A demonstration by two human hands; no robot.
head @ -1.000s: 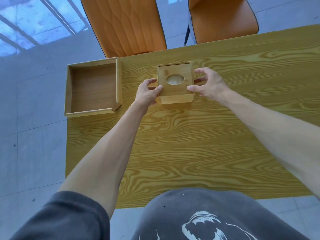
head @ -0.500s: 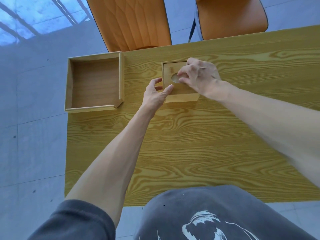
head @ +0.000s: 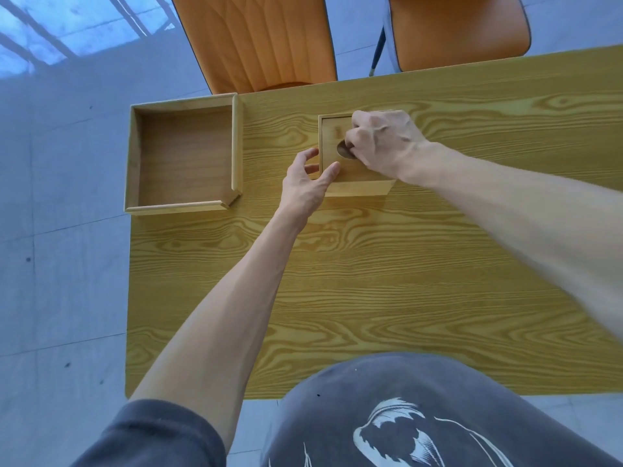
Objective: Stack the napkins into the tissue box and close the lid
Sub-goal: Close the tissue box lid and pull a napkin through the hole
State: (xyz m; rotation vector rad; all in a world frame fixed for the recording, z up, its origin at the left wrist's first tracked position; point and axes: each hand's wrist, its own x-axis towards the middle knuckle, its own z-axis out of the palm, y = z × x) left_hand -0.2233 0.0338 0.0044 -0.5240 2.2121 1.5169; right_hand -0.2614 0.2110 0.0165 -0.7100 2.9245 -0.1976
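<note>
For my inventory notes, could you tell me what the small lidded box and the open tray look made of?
The tissue box looks like pale bamboo or light wood, matt, with fine straight grain. The open tray seems the same wood, its floor browner. Neither shows any obvious gloss.

You see two orange chairs (head: pixel 263 42) beyond the wooden table (head: pixel 371 281), grey tiled floor (head: pixel 60 264) surrounding it.

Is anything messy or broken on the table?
Nothing looks broken or spilled. The only odd thing: the wooden tray hangs over the table's left edge. The tissue box sits square, lid on, both hands at it.
</note>
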